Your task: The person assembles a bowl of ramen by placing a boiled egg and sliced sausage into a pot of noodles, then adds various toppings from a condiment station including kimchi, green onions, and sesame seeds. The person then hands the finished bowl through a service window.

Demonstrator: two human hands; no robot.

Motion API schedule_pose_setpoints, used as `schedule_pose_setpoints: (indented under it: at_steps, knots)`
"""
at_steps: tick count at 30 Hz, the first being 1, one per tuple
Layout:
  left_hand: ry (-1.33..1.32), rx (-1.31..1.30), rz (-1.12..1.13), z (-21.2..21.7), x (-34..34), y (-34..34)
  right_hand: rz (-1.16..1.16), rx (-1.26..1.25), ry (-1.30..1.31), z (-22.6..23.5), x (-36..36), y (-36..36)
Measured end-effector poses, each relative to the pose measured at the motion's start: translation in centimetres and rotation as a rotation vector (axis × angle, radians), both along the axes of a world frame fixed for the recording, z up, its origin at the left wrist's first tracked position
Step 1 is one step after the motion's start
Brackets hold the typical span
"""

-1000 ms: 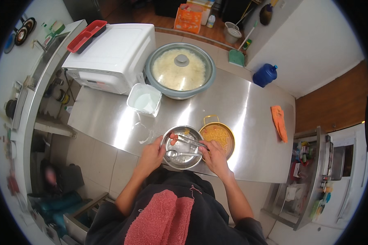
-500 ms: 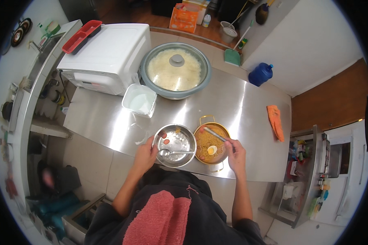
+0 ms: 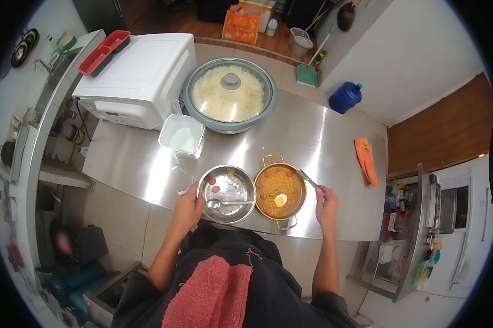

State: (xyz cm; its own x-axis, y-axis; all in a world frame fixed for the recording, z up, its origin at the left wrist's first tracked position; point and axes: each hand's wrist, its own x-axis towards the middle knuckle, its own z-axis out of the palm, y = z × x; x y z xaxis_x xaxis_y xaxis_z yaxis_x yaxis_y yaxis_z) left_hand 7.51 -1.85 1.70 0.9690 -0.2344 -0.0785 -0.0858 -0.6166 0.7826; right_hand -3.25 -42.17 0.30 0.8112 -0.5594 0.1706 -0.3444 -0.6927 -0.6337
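I see my left hand [image 3: 187, 208] curled around the near-left rim of the steel bowl [image 3: 226, 188], fingers wrapped on its edge and steadying it on the counter [image 3: 317, 136]. A spoon [image 3: 224, 204] lies inside the bowl, its handle running left to right toward the pan, with a few reddish bits near the bowl's far-left wall.

My right hand [image 3: 327, 205] sits just right of the gold pan [image 3: 279, 191], closed in a pinch on a slim metal utensil [image 3: 308, 179]. Its long axis runs from my fingers up and left, so its far end comes to the pan's right rim; I cannot tell what kind of utensil it is. The pan holds orange noodles with a halved egg [image 3: 280, 200] toward its near side.

The relation that matters: the pan lies directly left of my right hand, touching or almost touching the bowl, so bowl and pan stand side by side between my two hands. The right hand is the nearer one to the pan, the left to the bowl.

Farther off stand a lidded rice cooker [image 3: 229, 94], a white appliance [image 3: 138, 76] to its left, a clear tub [image 3: 182, 134] near them, and an orange cloth [image 3: 365, 159] at far right.
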Motion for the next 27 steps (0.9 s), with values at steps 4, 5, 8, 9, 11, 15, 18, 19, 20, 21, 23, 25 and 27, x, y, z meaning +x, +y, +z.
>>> schedule_pose_setpoints:
  at_steps: [4, 5, 8, 9, 11, 15, 18, 19, 20, 21, 23, 25, 27]
  knots:
    - [-0.009, 0.005, 0.001, 0.1, -0.1, 0.1, -0.025, -0.015, 0.02, 2.8, -0.1, 0.4]
    - [-0.003, -0.005, -0.001, 0.1, -0.1, 0.1, -0.008, -0.01, 0.022, 3.5, 0.0, 0.9]
    - [0.05, 0.0, -0.025, 0.1, -0.2, -0.1, 0.122, 0.025, -0.031, 5.1, 0.6, 3.5]
    - [0.052, -0.024, -0.029, 0.0, -0.1, -0.2, 0.157, 0.057, -0.032, 5.4, 0.9, 4.7]
    - [0.058, -0.104, -0.03, -0.1, -0.1, -0.6, 0.316, 0.073, -0.001, 5.9, 1.1, 7.1]
    - [0.008, -0.069, -0.049, -0.4, -0.2, -1.2, 0.553, 0.078, -0.001, 6.0, 2.0, 10.8]
    - [0.027, -0.034, -0.072, -0.3, -0.3, -1.3, 0.651, 0.077, -0.003, 5.4, 2.7, 12.2]
    - [0.037, -0.02, -0.078, -0.3, -0.3, -1.3, 0.677, 0.076, 0.0, 5.1, 3.0, 12.5]
    - [0.048, -0.021, -0.082, -0.3, -0.3, -1.3, 0.679, 0.08, 0.001, 4.8, 3.1, 12.7]
    - [0.035, -0.007, -0.082, -0.3, -0.3, -1.4, 0.68, 0.083, 0.002, 4.5, 3.1, 12.7]
    - [0.018, -0.025, -0.079, -0.5, -0.3, -1.4, 0.652, 0.104, -0.013, 4.1, 3.0, 12.3]
    - [0.024, -0.03, -0.072, -0.6, -0.3, -1.2, 0.595, 0.141, -0.045, 4.2, 2.5, 11.2]
    - [0.027, -0.039, -0.063, -0.6, -0.3, -1.0, 0.472, 0.184, 0.026, 4.8, 1.8, 9.4]
